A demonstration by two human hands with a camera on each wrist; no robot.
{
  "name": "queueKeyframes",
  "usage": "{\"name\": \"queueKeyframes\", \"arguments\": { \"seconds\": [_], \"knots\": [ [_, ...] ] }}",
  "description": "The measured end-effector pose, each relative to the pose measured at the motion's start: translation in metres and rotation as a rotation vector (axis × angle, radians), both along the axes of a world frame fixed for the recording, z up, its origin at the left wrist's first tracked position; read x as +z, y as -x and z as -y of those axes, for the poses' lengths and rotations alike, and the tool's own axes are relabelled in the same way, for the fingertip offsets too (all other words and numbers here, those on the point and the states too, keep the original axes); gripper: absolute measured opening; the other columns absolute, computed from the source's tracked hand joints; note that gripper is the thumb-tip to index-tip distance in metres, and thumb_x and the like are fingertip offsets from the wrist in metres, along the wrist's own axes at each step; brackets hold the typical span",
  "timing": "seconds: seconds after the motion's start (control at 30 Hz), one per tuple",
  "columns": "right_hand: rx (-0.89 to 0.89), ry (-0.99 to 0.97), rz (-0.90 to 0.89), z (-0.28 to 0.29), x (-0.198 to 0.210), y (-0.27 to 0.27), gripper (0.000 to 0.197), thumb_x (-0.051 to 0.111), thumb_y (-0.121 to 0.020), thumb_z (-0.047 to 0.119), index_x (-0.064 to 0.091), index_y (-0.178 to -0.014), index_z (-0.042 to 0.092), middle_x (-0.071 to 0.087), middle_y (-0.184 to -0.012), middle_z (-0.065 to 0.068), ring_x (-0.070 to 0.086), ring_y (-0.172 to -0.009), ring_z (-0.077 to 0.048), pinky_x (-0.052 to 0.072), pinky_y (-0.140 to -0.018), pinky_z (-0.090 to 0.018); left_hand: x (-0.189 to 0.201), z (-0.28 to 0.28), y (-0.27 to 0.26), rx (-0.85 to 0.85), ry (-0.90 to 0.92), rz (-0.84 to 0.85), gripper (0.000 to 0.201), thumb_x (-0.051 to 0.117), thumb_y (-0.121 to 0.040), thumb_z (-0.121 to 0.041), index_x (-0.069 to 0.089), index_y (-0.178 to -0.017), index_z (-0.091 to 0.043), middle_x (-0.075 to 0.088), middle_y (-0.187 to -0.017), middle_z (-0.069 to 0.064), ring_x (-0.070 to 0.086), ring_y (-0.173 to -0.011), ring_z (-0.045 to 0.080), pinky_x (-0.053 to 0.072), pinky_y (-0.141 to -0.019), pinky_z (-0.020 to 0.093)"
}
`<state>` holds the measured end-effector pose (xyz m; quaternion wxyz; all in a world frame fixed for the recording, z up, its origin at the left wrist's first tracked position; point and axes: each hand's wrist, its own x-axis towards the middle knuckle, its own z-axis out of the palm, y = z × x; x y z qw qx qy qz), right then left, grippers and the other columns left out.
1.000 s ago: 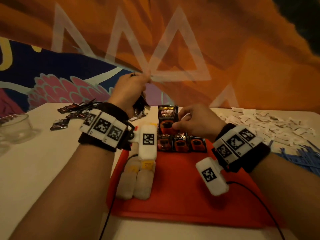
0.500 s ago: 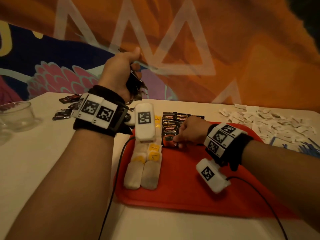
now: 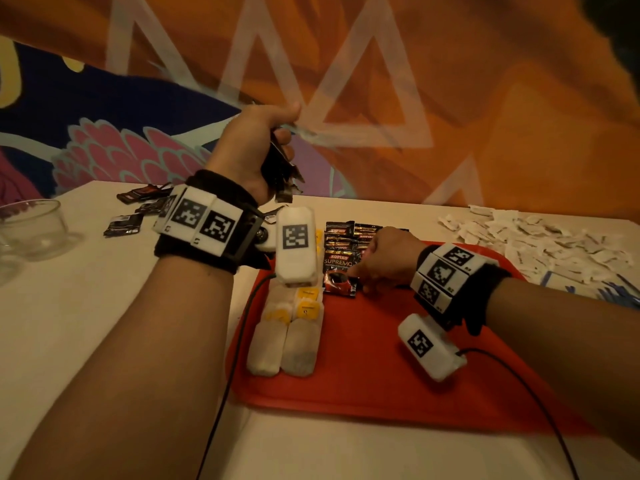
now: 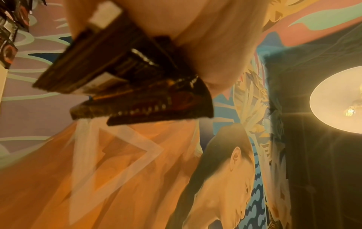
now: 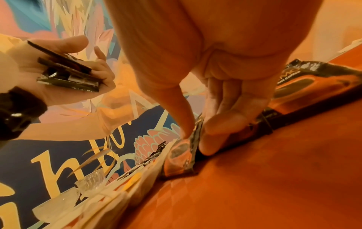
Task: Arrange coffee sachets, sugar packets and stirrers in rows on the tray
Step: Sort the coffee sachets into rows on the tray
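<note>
- Sachet (image 3: 341, 285) sat on the tray (image 3: 398, 386), at the near end of the coffee block, right hand (image 3: 388, 261) pinching its near edge between thumb and fingertips (image 5: 210, 145). Wrist view showed that edge lifted, far end down on the tray; my read: it was being squared against the row behind before release.
- Left hand (image 3: 256, 150) was raised at 11 o'clock from the tray, clear of the table (image 3: 104, 306), fingers clamped on a stack (image 4: 125, 77) of dark sachets. Probably acting as a magazine: held high and out of the way so the right hand could feed from it one at a time.
- Rows (image 3: 349, 242) of coffee sachets already lay at the tray's 12 o'clock edge, overlapping like shingles, labels toward the person. Likely overlapped to save tray depth.
- Tea bags (image 3: 284, 334) occupied the tray's 9 o'clock side, lengthwise, just beside the coffee; not part of the task list.
- Sugar packets (image 3: 540, 244) were heaped on the table at 2 o'clock, off the tray. Blue stirrers (image 3: 620, 292) at 3 o'clock, also off it. Neither started, so the task was early; the bare tray area at 6 and 3 o'clock was presumably reserved for them.
- Loose sachets (image 3: 128, 223) remained on the table at 10 o'clock, near a glass bowl (image 3: 34, 226).
- Risk: foil is slick, so shingled rows could slide when nudged.
</note>
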<state>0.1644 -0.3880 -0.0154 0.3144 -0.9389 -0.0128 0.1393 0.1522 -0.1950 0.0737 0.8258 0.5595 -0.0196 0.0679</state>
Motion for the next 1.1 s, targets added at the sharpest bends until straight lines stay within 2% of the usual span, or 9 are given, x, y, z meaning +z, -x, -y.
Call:
{"name": "queueKeyframes", "arguments": {
  "seconds": [0.13, 0.27, 0.4, 0.47, 0.67, 0.83, 0.9, 1.0, 1.1],
  "knots": [
    [-0.031, -0.092, 0.039, 0.009, 0.009, -0.001, 0.024, 0.076, -0.085, 0.028, 0.069, -0.082, 0.006, 0.075, -0.073, -0.009, 0.075, -0.075, -0.020, 0.055, -0.059, -0.028, -0.004, 0.008, 0.003, -0.010, -0.050, 0.009, 0.017, 0.051, -0.081, -0.003, 0.059, -0.090, -0.014, 0.043, -0.071, -0.002, 0.041, -0.060, 0.010, 0.039, -0.059, 0.028],
    [-0.017, -0.366, 0.166, 0.019, 0.023, -0.005, 0.021, 0.072, -0.089, 0.024, 0.061, -0.083, 0.007, 0.073, -0.074, -0.011, 0.073, -0.069, -0.021, 0.052, -0.056, -0.028, -0.008, 0.019, 0.000, -0.064, -0.041, 0.012, 0.041, 0.037, -0.081, 0.010, 0.062, -0.107, -0.010, 0.054, -0.080, 0.004, 0.054, -0.067, 0.014, 0.047, -0.062, 0.029],
    [0.023, -0.631, 0.353, 0.021, 0.038, -0.002, 0.019, 0.064, -0.094, 0.025, 0.060, -0.086, 0.008, 0.070, -0.079, -0.011, 0.068, -0.064, -0.017, 0.051, -0.058, -0.029, -0.011, 0.030, 0.002, -0.162, -0.030, 0.017, 0.048, 0.036, -0.093, 0.018, 0.060, -0.125, -0.011, 0.071, -0.110, 0.014, 0.074, -0.090, 0.021, 0.061, -0.077, 0.034],
    [0.023, -0.714, 0.444, 0.020, 0.043, 0.002, 0.027, 0.064, -0.093, 0.034, 0.065, -0.088, 0.008, 0.071, -0.081, -0.008, 0.070, -0.072, -0.020, 0.054, -0.065, -0.032, -0.014, 0.035, 0.002, -0.195, -0.060, 0.037, 0.040, 0.043, -0.096, 0.012, 0.059, -0.123, -0.012, 0.073, -0.111, 0.014, 0.073, -0.096, 0.025, 0.060, -0.081, 0.038],
    [0.039, -0.898, 0.450, 0.016, 0.053, 0.013, 0.049, 0.072, -0.068, 0.055, 0.072, -0.090, 0.011, 0.071, -0.086, -0.003, 0.068, -0.078, -0.014, 0.053, -0.067, -0.030, -0.021, 0.046, 0.002, 0.009, -0.332, 0.133, 0.012, 0.063, -0.093, -0.003, 0.064, -0.100, -0.012, 0.071, -0.087, 0.006, 0.070, -0.073, 0.015, 0.060, -0.068, 0.031],
    [0.072, -0.901, 0.484, 0.018, 0.049, 0.013, 0.023, 0.074, -0.084, 0.010, 0.068, -0.105, 0.002, 0.070, -0.083, -0.009, 0.064, -0.067, -0.013, 0.050, -0.061, -0.027, -0.026, 0.059, 0.000, -0.006, -0.430, 0.193, 0.015, 0.065, -0.094, -0.011, 0.067, -0.107, -0.017, 0.073, -0.098, 0.006, 0.072, -0.088, 0.021, 0.060, -0.078, 0.035],
    [0.035, -0.882, 0.519, 0.021, 0.047, 0.011, 0.019, 0.074, -0.084, 0.008, 0.068, -0.102, 0.005, 0.070, -0.082, -0.007, 0.063, -0.065, -0.010, 0.049, -0.060, -0.027, -0.026, 0.062, 0.000, 0.007, -0.442, 0.194, 0.013, 0.063, -0.096, -0.020, 0.064, -0.108, -0.015, 0.070, -0.094, 0.006, 0.065, -0.074, 0.020, 0.055, -0.068, 0.034],
    [-0.061, -0.737, 0.729, 0.027, 0.049, 0.010, 0.013, 0.075, -0.082, 0.014, 0.072, -0.094, 0.019, 0.072, -0.080, 0.005, 0.063, -0.065, -0.006, 0.048, -0.060, -0.021, -0.026, 0.060, -0.003, 0.100, -0.428, 0.151, 0.033, 0.063, -0.094, -0.042, 0.059, -0.100, -0.011, 0.047, -0.070, 0.002, 0.038, -0.051, 0.012, 0.034, -0.052, 0.029],
    [-0.063, -0.430, 1.012, 0.025, 0.051, 0.014, 0.019, 0.071, -0.082, 0.015, 0.073, -0.099, 0.022, 0.071, -0.084, 0.009, 0.063, -0.072, -0.005, 0.047, -0.062, -0.011, -0.024, 0.061, -0.001, 0.082, -0.485, 0.139, 0.061, 0.063, -0.082, -0.061, 0.063, -0.101, -0.003, 0.045, -0.066, 0.000, 0.037, -0.046, 0.010, 0.033, -0.048, 0.026]
  ]
}}
